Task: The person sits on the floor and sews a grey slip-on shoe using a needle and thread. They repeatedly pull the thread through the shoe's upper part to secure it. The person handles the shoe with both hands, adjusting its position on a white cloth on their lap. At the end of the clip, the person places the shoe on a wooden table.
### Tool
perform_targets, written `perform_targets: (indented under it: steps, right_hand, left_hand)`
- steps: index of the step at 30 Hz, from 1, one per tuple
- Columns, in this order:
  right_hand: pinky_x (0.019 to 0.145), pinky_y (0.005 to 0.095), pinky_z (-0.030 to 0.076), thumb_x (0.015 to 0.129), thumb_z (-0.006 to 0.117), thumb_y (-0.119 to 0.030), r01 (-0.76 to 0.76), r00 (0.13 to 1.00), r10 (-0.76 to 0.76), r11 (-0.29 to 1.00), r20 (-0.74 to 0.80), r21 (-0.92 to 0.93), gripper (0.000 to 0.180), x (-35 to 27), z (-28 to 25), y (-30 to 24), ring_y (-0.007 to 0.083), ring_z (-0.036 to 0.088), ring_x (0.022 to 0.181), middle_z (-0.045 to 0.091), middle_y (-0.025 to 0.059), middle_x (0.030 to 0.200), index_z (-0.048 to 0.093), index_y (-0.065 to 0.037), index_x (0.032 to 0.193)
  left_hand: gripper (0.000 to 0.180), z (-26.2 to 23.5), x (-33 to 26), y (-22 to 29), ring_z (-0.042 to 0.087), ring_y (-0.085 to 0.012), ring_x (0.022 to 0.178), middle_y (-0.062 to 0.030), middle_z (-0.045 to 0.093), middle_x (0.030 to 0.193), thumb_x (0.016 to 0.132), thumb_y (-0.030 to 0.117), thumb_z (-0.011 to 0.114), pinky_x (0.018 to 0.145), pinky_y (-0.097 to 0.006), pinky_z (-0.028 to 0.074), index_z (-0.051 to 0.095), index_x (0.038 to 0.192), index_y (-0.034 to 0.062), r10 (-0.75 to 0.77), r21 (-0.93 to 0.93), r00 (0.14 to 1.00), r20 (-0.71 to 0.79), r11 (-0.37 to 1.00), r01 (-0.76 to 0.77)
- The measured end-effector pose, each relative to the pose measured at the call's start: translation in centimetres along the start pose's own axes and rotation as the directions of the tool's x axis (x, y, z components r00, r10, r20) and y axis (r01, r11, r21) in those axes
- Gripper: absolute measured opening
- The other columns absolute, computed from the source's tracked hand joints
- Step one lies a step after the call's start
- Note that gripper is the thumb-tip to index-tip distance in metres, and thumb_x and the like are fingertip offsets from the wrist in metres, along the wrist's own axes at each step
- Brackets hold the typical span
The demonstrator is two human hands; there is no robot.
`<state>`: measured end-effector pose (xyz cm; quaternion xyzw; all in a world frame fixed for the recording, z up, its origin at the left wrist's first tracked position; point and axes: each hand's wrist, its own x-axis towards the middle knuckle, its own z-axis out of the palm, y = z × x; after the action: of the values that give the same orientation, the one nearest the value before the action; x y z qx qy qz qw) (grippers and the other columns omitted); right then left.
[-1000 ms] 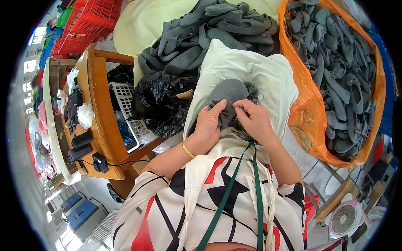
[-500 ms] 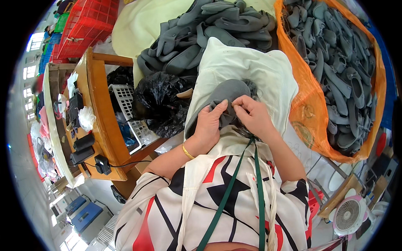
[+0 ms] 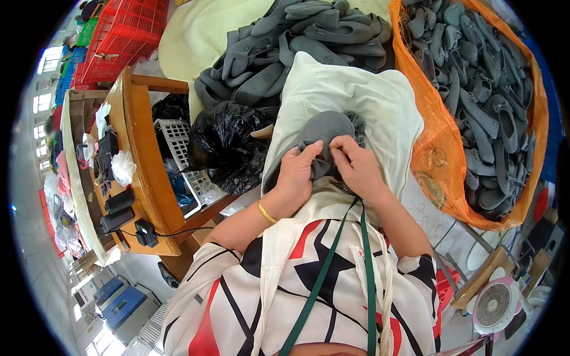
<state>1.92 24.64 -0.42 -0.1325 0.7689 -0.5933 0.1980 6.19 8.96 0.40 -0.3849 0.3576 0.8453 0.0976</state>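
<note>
A dark grey cloth shoe (image 3: 328, 126) lies on a white cloth-covered cushion (image 3: 362, 89) in my lap. My left hand (image 3: 295, 179) grips the shoe, its thumb pressed over the gathered grey fabric. On the other side of that fabric, thumb and forefinger of my right hand (image 3: 360, 171) are pinched together close to the left thumb. What sits between the right fingertips is too small to make out. Part of the shoe is hidden under my hands. A dark fuzzy tangle (image 3: 359, 127) shows beside the shoe, just beyond the right hand.
Grey shoes (image 3: 303, 47) are heaped beyond the cushion. An orange sack (image 3: 424, 157) full of similar shoes stands at the right. On the left are a black plastic bag (image 3: 222, 127), a white plastic basket (image 3: 175, 142) and a wooden table (image 3: 142, 172). A fan (image 3: 497, 302) stands lower right.
The right hand and its pinched fingers have shifted very slightly over the shoe. The left hand keeps its grip in nearly the same spot.
</note>
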Motion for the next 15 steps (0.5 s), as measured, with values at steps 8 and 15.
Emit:
perform_targets:
  steps: [8,15]
  right_hand:
    - [0.068,0.0419,0.052,0.096,0.060,-0.013,0.049,0.998,-0.055,0.962,-0.014,-0.267,0.010,2.2,-1.1,-1.5,0.0324,0.065,0.073,0.064,0.0126,0.082,0.056,-0.006,0.100]
    - [0.063,0.0366,0.049,0.094,0.063,-0.011,0.314,0.939,-0.344,0.891,-0.034,-0.328,0.007,2.5,-0.5,-0.6,0.0292,0.063,0.075,0.058,0.0097,0.086,0.060,-0.005,0.094]
  left_hand:
    - [0.015,-0.1,-0.2,-0.9,0.065,-0.0101,0.088,-0.0035,0.071,0.100,0.100,0.015,0.062,0.081,-0.027,0.052,0.068,0.106,0.0027,0.057,0.085,0.987,0.149,0.994,-0.070]
    - [0.016,-2.0,0.7,-2.3,0.066,-0.0106,0.091,-0.0041,0.071,0.103,0.101,0.015,0.061,0.083,-0.026,0.053,0.068,0.108,0.0021,0.030,0.141,0.964,0.266,0.988,-0.070]
